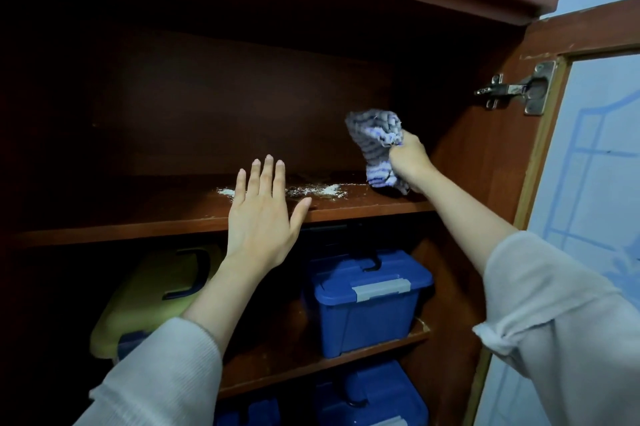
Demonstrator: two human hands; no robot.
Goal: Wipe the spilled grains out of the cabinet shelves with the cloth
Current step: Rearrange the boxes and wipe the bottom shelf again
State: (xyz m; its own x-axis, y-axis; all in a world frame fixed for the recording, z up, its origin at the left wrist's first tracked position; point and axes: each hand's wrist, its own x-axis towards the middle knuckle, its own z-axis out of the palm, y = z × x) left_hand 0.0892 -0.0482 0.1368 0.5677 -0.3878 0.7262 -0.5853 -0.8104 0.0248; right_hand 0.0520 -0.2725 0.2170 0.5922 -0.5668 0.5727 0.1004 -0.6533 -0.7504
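Observation:
A blue-and-white striped cloth (375, 145) is bunched in my right hand (408, 158), which grips it at the right end of the upper wooden shelf (363, 205); the cloth's lower end hangs down to the shelf surface. White spilled grains (318, 190) lie scattered along the middle of that shelf. My left hand (261, 217) is held flat with its fingers straight and spread, in front of the shelf's front edge, covering part of the grains. It holds nothing.
The cabinet door (595, 162) stands open at the right on a metal hinge (512, 89). On the shelf below stand a blue lidded box (367, 301) and a yellow-lidded container (152, 294). More blue boxes (374, 394) sit lower down. The cabinet's left side is dark.

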